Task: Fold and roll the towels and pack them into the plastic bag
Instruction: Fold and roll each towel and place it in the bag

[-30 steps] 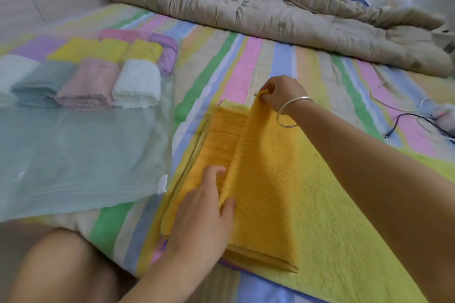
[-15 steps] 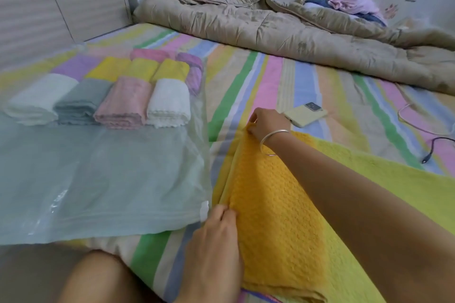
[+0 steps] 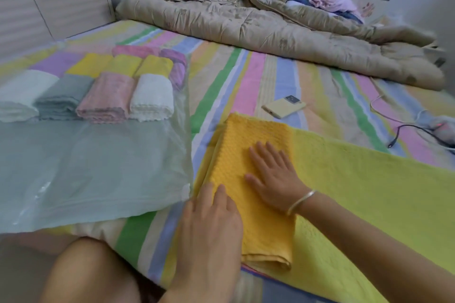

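Since half a second ago the right hand (image 3: 273, 179) has left the far corner it was pinching and come back to the middle of the orange towel (image 3: 251, 140). It now lies flat there with fingers spread, pressing the fold down and holding nothing. The left hand (image 3: 211, 214) rests at the near left edge with straight fingers held close together. Blur makes it hard to say whether its tips sit on the cloth or just beside it. The orange towel lies as a long folded strip, and its layers splay slightly along the left side. It sits on a spread lime towel (image 3: 369, 192), just beside the mouth of the bag (image 3: 98, 167). Finished rolls (image 3: 103, 98) already lie in rows at the bag's far end. A phone (image 3: 283, 106) lies on the sheet (image 3: 246, 76) just past the strip's far end, with a cable (image 3: 413, 130) off to the right and a quilt (image 3: 270, 29) bunched beyond. Rolling looks like the next step, and the uneven left edges could make the roll go crooked or loose. The lime towel could also drag up with the first turn, since the two cloths lie in contact.
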Demonstrator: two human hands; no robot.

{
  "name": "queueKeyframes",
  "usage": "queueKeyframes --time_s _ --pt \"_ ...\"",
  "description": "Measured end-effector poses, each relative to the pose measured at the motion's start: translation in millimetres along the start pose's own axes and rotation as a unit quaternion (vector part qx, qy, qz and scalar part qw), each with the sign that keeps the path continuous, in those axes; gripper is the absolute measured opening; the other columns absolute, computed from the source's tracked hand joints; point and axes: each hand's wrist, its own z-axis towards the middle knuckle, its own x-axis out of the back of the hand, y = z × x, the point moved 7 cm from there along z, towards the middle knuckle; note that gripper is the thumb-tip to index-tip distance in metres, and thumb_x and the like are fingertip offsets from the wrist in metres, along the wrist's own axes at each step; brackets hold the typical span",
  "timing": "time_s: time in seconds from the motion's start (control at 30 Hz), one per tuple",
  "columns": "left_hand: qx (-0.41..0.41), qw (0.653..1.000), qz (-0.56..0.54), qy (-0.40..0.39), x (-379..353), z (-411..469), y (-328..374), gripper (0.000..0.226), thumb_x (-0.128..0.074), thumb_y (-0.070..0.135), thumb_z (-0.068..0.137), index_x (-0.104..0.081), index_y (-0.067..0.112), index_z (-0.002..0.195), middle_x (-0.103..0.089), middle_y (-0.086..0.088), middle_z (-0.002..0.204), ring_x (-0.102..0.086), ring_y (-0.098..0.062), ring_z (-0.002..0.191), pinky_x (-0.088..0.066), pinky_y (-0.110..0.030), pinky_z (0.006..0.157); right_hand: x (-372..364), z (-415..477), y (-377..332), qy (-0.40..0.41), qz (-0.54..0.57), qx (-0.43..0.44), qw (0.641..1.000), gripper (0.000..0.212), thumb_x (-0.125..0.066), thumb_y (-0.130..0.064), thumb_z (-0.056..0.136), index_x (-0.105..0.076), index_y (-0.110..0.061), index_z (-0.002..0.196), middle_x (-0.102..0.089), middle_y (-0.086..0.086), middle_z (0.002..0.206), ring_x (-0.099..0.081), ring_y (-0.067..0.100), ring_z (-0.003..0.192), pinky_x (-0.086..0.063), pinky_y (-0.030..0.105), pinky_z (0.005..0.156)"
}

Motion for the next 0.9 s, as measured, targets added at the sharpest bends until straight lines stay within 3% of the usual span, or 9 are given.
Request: queueKeyframes --time_s 0.03,0.13,0.3,0.4,0.47,0.6,0.77,0.83,0.9 --pt "-0.034 0.999 -0.018 0.018 -1 -2 8 0.022 -0.056 0.017 0.074 -0.075 0.010 0.084 -0.072 -0.004 0.098 -0.066 -0.027 0.100 -0.047 -0.040 0.079 -5 -24 -10 0.011 0.008 0.027 1.000 0.101 0.019 -0.079 0.072 -0.007 -0.024 0.153 0.004 -0.002 0.159 0.005 0.020 0.148 0.006 0.039 0.118" --pt "-0.110 0.993 -0.041 -0.015 -24 -6 13 0.046 -0.039 0.030 0.089 -0.068 0.010 0.119 -0.064 -0.006 0.128 -0.056 -0.023 0.124 -0.031 -0.041 0.103 -10 -89 -26 0.072 0.023 0.089 0.993 0.072 -0.006 -0.060 0.098 -0.031 -0.016 0.149 -0.025 0.003 0.156 -0.021 0.024 0.145 -0.013 0.041 0.111" --pt "-0.122 0.983 -0.057 -0.127 -75 -18 -16 0.064 -0.012 0.050 0.101 -0.047 0.015 0.143 -0.040 -0.004 0.151 -0.035 -0.019 0.142 -0.023 -0.042 0.110 -1 -145 -15 0.100 0.156 0.147 0.972 0.047 -0.031 -0.023 0.099 -0.039 -0.018 0.144 -0.030 -0.004 0.154 -0.021 0.012 0.145 -0.020 0.029 0.116" --pt "-0.128 0.981 -0.065 -0.131 -79 -17 -17 0.064 -0.012 0.052 0.102 -0.044 0.017 0.145 -0.037 -0.002 0.153 -0.032 -0.018 0.143 -0.021 -0.041 0.112 4 -153 -3 0.145 0.132 0.143 0.970 0.062 -0.047 0.000 0.080 -0.046 -0.018 0.139 -0.038 -0.003 0.150 -0.029 0.013 0.142 -0.031 0.031 0.111" --pt "-0.121 0.981 -0.075 -0.132 -77 -16 -16 0.068 -0.008 0.055 0.101 -0.042 0.018 0.146 -0.035 -0.001 0.154 -0.031 -0.016 0.143 -0.018 -0.039 0.113 5 -150 -3 0.171 0.086 0.136 0.972 0.065 -0.058 -0.003 0.074 -0.049 -0.020 0.136 -0.042 -0.002 0.147 -0.034 0.015 0.140 -0.037 0.034 0.107" --pt "-0.089 0.980 -0.119 -0.131 -67 -12 -13 0.096 0.018 0.075 0.080 -0.026 0.030 0.152 -0.013 0.011 0.160 -0.005 -0.004 0.148 -0.001 -0.031 0.121 5 -138 -14 0.190 0.036 0.145 0.970 0.069 -0.070 -0.014 0.069 -0.049 -0.020 0.134 -0.048 -0.003 0.143 -0.040 0.016 0.136 -0.034 0.033 0.107" --pt "-0.120 0.978 -0.140 -0.101 -43 -21 16 0.099 -0.020 0.094 0.069 -0.048 0.029 0.139 -0.040 0.014 0.149 -0.028 -0.003 0.142 -0.019 -0.037 0.119 13 -138 -21 0.238 0.133 0.150 0.950 0.048 -0.056 -0.017 0.079 -0.052 -0.019 0.127 -0.060 -0.005 0.129 -0.050 0.010 0.125 -0.031 0.023 0.109" --pt "-0.130 0.978 -0.152 -0.064 -40 -24 25 0.085 -0.043 0.085 0.072 -0.055 0.026 0.132 -0.053 0.014 0.137 -0.045 -0.006 0.132 -0.031 -0.038 0.114 20 -139 -16 0.256 0.196 0.108 0.940 0.041 -0.050 -0.017 0.081 -0.054 -0.023 0.121 -0.065 -0.007 0.120 -0.057 0.011 0.113 -0.038 0.022 0.102" --pt "-0.130 0.980 -0.152 -0.012 -34 -22 26 0.058 -0.060 0.054 0.075 -0.057 0.027 0.126 -0.061 0.013 0.123 -0.057 -0.010 0.116 -0.040 -0.034 0.107 20 -138 -7 0.248 0.227 0.077 0.939 0.033 -0.047 -0.017 0.085 -0.055 -0.024 0.117 -0.065 -0.011 0.115 -0.061 0.012 0.106 -0.046 0.032 0.090"
